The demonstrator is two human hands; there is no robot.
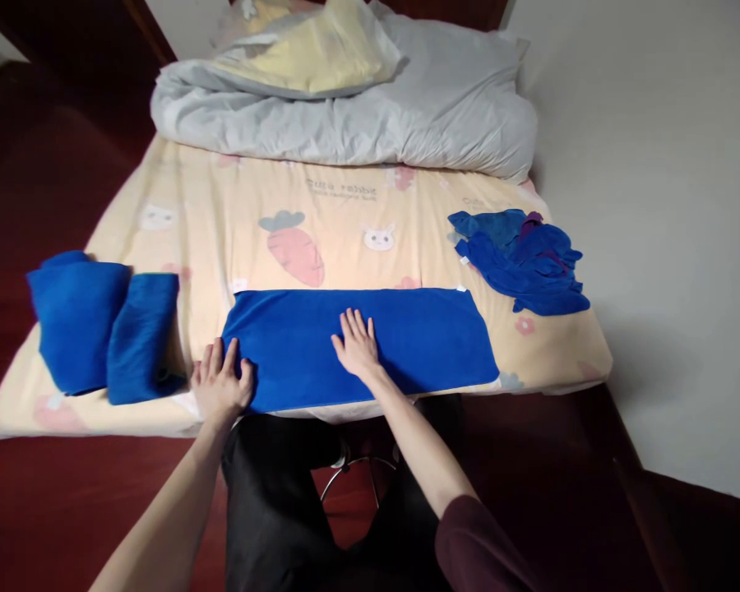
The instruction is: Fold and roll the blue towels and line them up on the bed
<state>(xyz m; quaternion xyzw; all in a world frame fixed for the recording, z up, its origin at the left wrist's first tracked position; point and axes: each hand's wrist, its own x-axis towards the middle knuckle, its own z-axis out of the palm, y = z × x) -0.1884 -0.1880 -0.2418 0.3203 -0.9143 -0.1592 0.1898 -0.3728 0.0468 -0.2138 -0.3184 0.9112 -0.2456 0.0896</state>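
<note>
A blue cloth (pixel 425 337) lies spread as a wide rectangle along the near edge of the bed, with small white tags at its far corners. My right hand (pixel 357 344) rests flat on its middle, fingers apart, holding nothing. At the cloth's left end, my left hand (pixel 220 382) lies with spread fingers, partly on the sheet and touching the cloth's edge. Folded blue cloths (pixel 83 325) sit to the left, a narrower one (pixel 141 337) beside them. On the right is a crumpled pile of blue cloths (pixel 530 263) with a bit of purple.
The bed has a cream patterned sheet (pixel 210 214). A rolled grey quilt (pixel 345 131) lies across its far side, with a yellow bundle (pixel 326 49) on top. A pale wall (pixel 654 205) stands at the right. My legs are against the near edge.
</note>
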